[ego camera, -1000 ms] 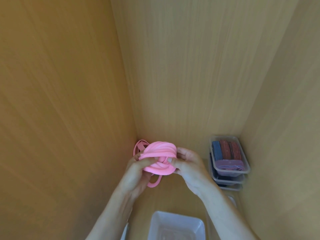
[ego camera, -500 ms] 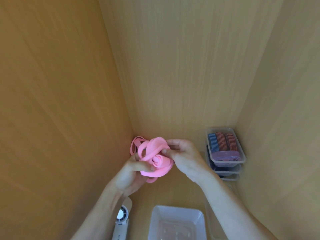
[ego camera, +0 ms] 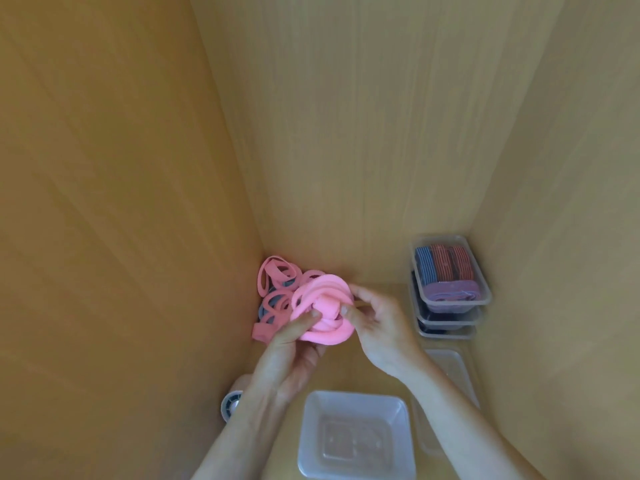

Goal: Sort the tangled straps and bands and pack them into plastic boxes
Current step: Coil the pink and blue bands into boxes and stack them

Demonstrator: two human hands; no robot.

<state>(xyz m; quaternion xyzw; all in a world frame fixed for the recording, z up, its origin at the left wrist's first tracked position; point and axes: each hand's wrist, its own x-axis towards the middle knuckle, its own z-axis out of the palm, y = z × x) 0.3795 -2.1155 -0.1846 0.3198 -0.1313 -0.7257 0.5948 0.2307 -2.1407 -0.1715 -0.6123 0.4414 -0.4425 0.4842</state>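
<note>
Where the floor lies nearest, empty clear box point(ego camera: 311, 427), open side up | left hand point(ego camera: 287, 351) and right hand point(ego camera: 377, 323) both pinching pink band wad point(ego camera: 322, 306), windings arcing left-right | loose pink and blue bands point(ego camera: 277, 292) heaped just behind, far-left corner | stacked filled boxes point(ego camera: 450, 308) far right

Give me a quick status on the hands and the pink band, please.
Left hand, right hand both grip coiled pink band. White box empty, near side. Tangled pile behind; nothing in the way.

A coiled pink rubbery band point(ego camera: 322, 308) is held mid-frame, a pink-and-blue strap tangle point(ego camera: 275, 289) just left. An empty clear plastic box point(ego camera: 356, 441) lies bottom centre.
</note>
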